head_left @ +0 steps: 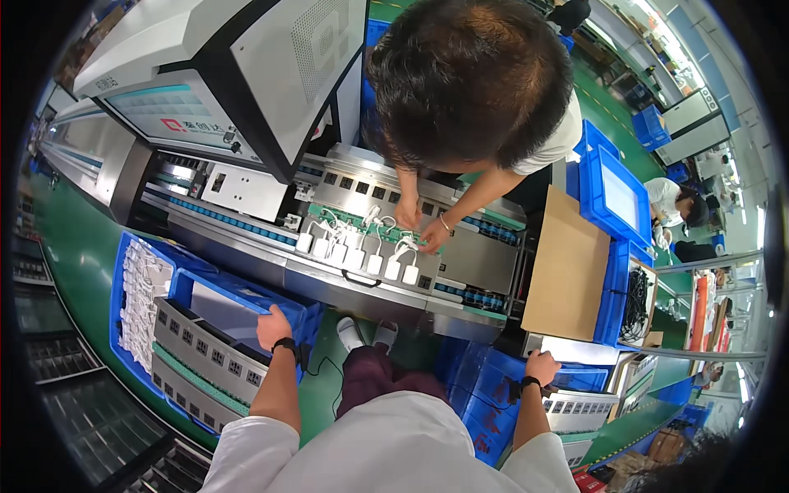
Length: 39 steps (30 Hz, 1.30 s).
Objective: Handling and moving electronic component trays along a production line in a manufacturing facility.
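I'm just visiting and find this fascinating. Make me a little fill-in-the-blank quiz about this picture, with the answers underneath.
1. The left hand is at a bin whose colour is ____.
2. Just behind the right hand, the wrist band is coloured ____.
3. The adapters in front of the co-worker are coloured ____.
4. In the picture, the cardboard is to the ____ of the adapters.

Missing words: blue; black; white; right.
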Tool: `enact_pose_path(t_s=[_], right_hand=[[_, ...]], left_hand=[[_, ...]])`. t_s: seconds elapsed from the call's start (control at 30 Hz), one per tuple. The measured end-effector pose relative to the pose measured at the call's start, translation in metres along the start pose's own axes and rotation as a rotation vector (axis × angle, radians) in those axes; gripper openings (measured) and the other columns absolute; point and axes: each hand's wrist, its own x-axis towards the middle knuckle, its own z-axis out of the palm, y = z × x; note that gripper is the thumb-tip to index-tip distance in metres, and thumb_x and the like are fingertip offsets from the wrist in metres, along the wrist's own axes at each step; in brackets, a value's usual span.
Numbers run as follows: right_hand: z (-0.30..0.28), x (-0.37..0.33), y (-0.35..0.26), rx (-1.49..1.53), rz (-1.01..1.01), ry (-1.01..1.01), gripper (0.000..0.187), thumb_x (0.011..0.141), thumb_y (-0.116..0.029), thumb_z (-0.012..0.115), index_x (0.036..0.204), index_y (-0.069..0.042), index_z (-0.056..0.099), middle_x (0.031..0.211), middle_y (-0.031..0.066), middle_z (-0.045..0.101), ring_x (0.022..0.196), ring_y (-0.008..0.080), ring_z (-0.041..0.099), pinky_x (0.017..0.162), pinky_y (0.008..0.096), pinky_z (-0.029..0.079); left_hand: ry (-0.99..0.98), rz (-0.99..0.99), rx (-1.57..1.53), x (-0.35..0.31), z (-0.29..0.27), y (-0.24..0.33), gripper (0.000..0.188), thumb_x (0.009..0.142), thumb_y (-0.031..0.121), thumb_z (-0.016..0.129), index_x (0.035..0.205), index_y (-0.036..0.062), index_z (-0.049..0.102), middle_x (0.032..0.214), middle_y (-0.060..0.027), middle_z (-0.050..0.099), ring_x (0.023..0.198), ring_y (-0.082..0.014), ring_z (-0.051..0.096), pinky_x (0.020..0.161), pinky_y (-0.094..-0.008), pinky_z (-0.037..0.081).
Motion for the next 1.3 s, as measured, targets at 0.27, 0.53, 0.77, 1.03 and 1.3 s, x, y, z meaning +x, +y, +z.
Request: enact_pose_path(t_s=[0.27, 0.53, 0.77, 1.03, 1.3], right_hand=[[0.008, 0.0, 0.007, -0.019, 0.011, -0.046, 0.037, 0.09, -0.034, 0.055, 0.088, -0.003, 0.075, 0.094, 0.0187, 0.074, 0.102, 0.0416, 0.062, 0.08, 0.0519, 0.057], [0.011, 0.01, -0.002, 0.024, 0.017, -0.021, 0.038, 0.09, -0.035, 0.055, 0.088, -0.003, 0.076, 0.095, 0.0173, 0.074, 0.101, 0.0405, 0.063, 0.084, 0.0502, 0.056], [0.011, 0.008, 0.004, 0.042, 0.026, 0.022, 0.031, 0.089, -0.029, 0.055, 0.086, -0.004, 0.074, 0.094, 0.0132, 0.075, 0.098, 0.0384, 0.062, 0.079, 0.0485, 0.058], [0.011, 0.008, 0.003, 0.075, 0.019, 0.038, 0.03, 0.089, -0.027, 0.055, 0.086, -0.004, 0.073, 0.093, 0.0129, 0.074, 0.099, 0.0378, 0.062, 0.078, 0.0483, 0.057], [0.009, 0.005, 0.003, 0.085, 0.007, 0.05, 0.033, 0.09, -0.031, 0.055, 0.087, -0.005, 0.075, 0.093, 0.0149, 0.074, 0.099, 0.0385, 0.062, 0.082, 0.0479, 0.057]], left_hand=[[-0.027, 0.019, 0.016, 0.004, 0.005, 0.0, 0.063, 0.09, 0.054, 0.049, 0.104, -0.0026, 0.073, 0.107, -0.0303, 0.071, 0.1, -0.0498, 0.067, 0.088, -0.0575, 0.052], [-0.057, 0.132, 0.029, 0.025, 0.022, -0.013, 0.071, 0.094, 0.056, 0.044, 0.106, -0.0094, 0.07, 0.111, -0.0335, 0.068, 0.107, -0.0523, 0.063, 0.095, -0.0573, 0.048], [-0.048, 0.15, 0.046, 0.01, 0.018, -0.008, 0.072, 0.095, 0.055, 0.042, 0.107, -0.0106, 0.069, 0.113, -0.0349, 0.067, 0.109, -0.0528, 0.061, 0.098, -0.0567, 0.046], [-0.04, 0.13, 0.042, 0.012, 0.017, -0.006, 0.071, 0.095, 0.054, 0.041, 0.107, -0.0107, 0.069, 0.114, -0.034, 0.067, 0.11, -0.0518, 0.062, 0.1, -0.0555, 0.045], [-0.039, 0.12, 0.028, 0.012, 0.017, -0.009, 0.071, 0.094, 0.054, 0.042, 0.106, -0.0099, 0.07, 0.113, -0.0332, 0.068, 0.109, -0.0511, 0.063, 0.098, -0.055, 0.047]])
